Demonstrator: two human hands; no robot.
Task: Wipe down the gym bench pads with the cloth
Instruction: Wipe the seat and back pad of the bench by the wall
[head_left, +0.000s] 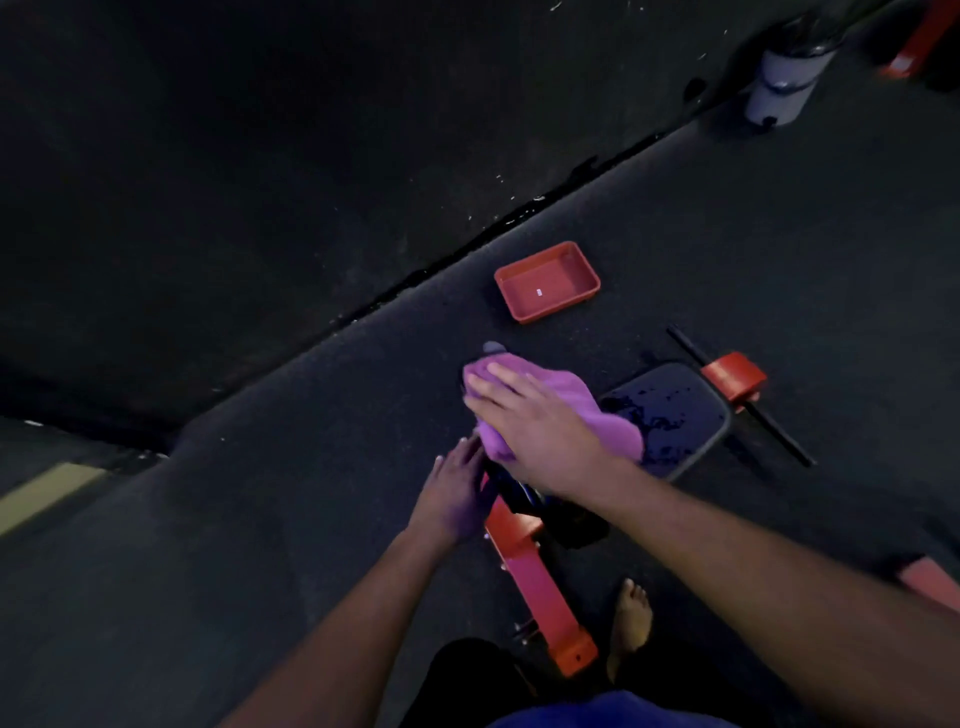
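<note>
Item: cloth (566, 410), purple, soft and limp, draped over the near-left pad of a low gym bench. It was judged light and easily bunched, best controlled under a flat palm, not by a corner.

Right hand (540, 431): laid flat on the cloth, fingers (498, 382) straight and slightly apart, pressing down rather than gripping.

Left hand (457, 493): set against the left edge of the same pad, fingers straight and together, touching but holding nothing; apparently steadying the bench.

Far-right pad (675, 410): dark, glossy, speckled with droplets; judged wet and slippery, not yet wiped dry.

Bench frame (530, 566): red, running toward the near side; a black crossbar (748, 405) with a red bracket was seen at the far-right end.

Also recorded: a red tray (548, 280) on the floor (260, 519), well apart from the bench on the far side; a pale bin (784, 83) at far right; a bare foot (631, 618) beside the frame.
</note>
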